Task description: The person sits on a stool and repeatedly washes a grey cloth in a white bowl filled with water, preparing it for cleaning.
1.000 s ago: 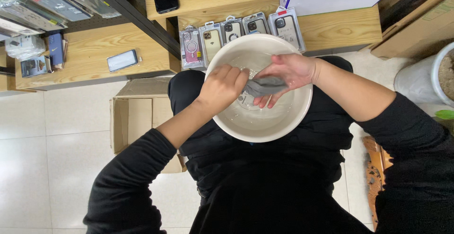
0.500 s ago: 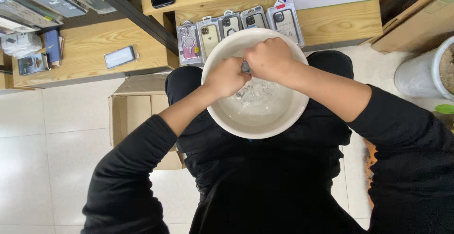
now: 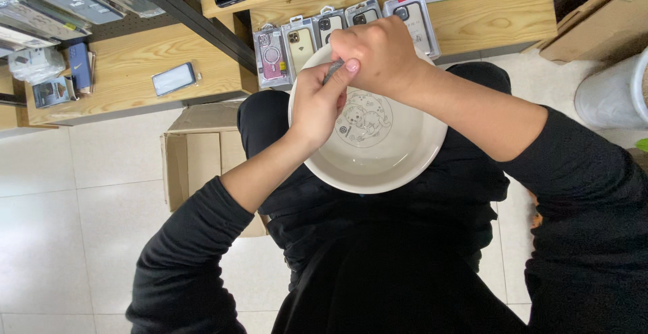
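A white basin (image 3: 378, 165) rests on the person's lap, in the middle of the view, with clear water and a printed cartoon pattern showing on its bottom. Both hands meet over its rim at 12 o'clock. The left hand (image 3: 317, 104) is clenched around one end of a small grey cloth (image 3: 334, 71), thumb up; the right hand (image 3: 381, 54) is fisted on the other end, touching the left hand, its grip closed tight on the cloth. Only a narrow twisted strip of the cloth shows between the two fists. At 12 o'clock beyond the basin, packaged phone cases (image 3: 297, 44) stand in a row against a low wooden shelf (image 3: 486, 17). At 9 o'clock an open cardboard box (image 3: 196, 158) sits on the tiled floor (image 3: 81, 226).
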